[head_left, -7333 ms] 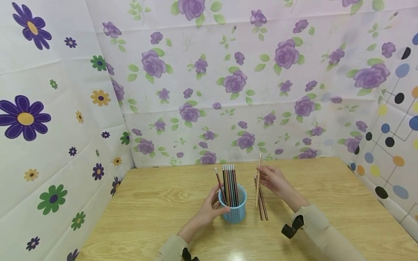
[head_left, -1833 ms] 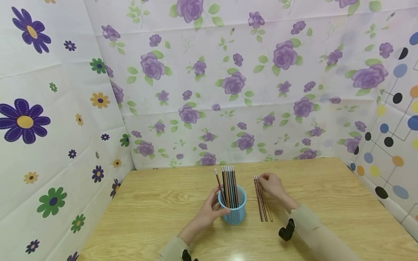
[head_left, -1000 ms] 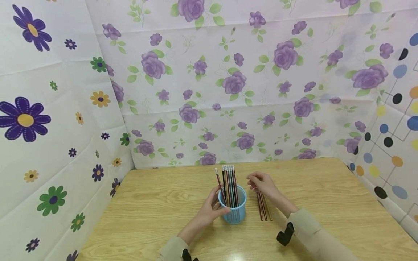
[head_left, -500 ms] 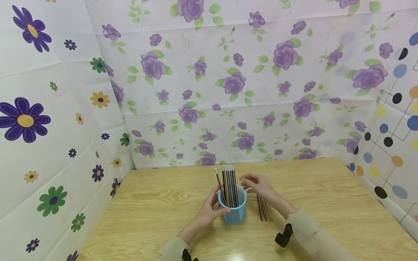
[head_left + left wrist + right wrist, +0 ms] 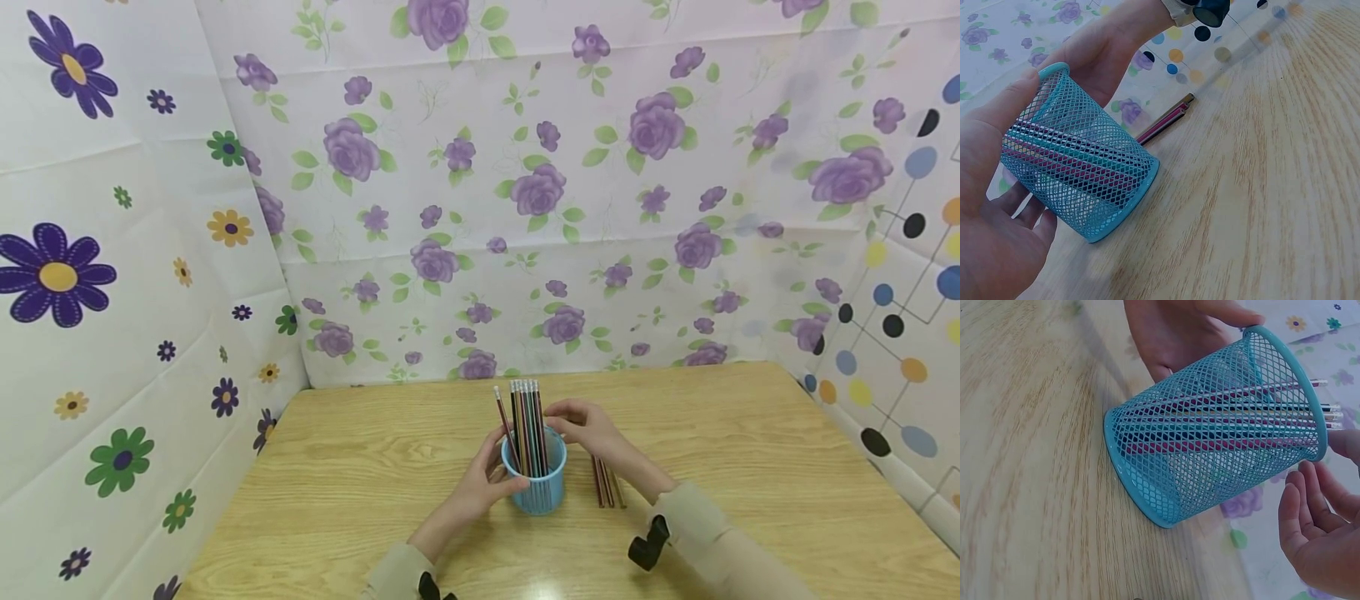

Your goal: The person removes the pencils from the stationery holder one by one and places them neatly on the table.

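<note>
A light blue mesh pencil cup (image 5: 542,493) stands upright on the table, with a bunch of striped pencils (image 5: 528,421) in it, white eraser ends up. One dark red pencil (image 5: 503,417) leans apart at the cup's left side. My left hand (image 5: 476,483) grips the cup from the left, thumb at the near rim. At the right rim is my right hand (image 5: 592,432), its thumb and fingers beside the pencil tops in the right wrist view, with no pencil visibly held. Three pencils (image 5: 603,487), two dark red and one gold, lie on the table, partly hidden under my right hand.
The wooden table (image 5: 375,467) meets a flowered cloth backdrop (image 5: 450,208) at its far edge. Patterned cloth also hangs at the left and right. Black wrist cameras (image 5: 648,543) are strapped over the sleeves.
Earlier my right hand laid the gold pencil beside the two dark red ones and let it go. Since then it has moved left to the cup's rim. My left hand stays on the cup.
</note>
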`<state>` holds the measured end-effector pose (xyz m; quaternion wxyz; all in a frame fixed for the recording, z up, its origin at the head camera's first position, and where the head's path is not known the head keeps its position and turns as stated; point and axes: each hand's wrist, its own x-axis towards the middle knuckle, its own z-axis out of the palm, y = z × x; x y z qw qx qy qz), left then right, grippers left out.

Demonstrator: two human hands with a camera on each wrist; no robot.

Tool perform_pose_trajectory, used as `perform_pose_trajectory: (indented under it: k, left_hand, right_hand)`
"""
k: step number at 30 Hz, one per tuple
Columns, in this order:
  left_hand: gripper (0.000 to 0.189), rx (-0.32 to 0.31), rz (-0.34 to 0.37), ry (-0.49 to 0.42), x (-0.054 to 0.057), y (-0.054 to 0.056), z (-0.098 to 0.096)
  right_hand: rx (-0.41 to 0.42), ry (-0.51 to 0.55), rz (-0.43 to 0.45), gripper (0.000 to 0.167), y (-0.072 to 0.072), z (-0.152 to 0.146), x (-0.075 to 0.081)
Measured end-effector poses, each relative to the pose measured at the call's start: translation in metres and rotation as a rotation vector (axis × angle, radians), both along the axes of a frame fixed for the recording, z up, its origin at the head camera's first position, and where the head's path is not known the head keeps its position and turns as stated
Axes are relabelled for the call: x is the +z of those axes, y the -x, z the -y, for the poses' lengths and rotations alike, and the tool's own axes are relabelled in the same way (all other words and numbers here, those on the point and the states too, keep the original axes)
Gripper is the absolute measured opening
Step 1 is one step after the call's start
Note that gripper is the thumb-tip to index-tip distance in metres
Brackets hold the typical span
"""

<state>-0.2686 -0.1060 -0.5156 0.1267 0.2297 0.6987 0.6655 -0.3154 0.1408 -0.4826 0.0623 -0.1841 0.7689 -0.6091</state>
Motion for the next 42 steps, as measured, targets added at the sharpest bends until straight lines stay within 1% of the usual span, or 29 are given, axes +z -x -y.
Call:
perform_pose_trajectory:
  k: [12, 17, 26, 35, 42]
  left_hand:
    - [0.079, -0.005, 0.000, -0.004, 0.001, 0.000, 0.000]
    - [0.079, -0.003, 0.002, -0.007, 0.001, -0.001, 0.000]
    - [0.080, 0.006, 0.004, 0.004, 0.001, -0.002, 0.000]
    - [0.081, 0.013, -0.002, 0.009, 0.000, -0.001, 0.000]
    - [0.082, 0.017, 0.002, 0.006, -0.001, -0.001, 0.000]
  right_hand:
    - [-0.027, -0.033, -0.010, 0.035, -0.001, 0.007, 0.001]
    - [-0.038, -0.049, -0.033, 0.030, 0.001, 0.010, 0.000]
    - [-0.028, -0.041, -0.052, 0.021, 0.003, 0.012, -0.001]
    - [-0.058, -0.032, -0.017, 0.022, 0.001, 0.014, 0.000]
    - [-0.058, 0.000, -0.006, 0.024, 0.000, 0.013, -0.001]
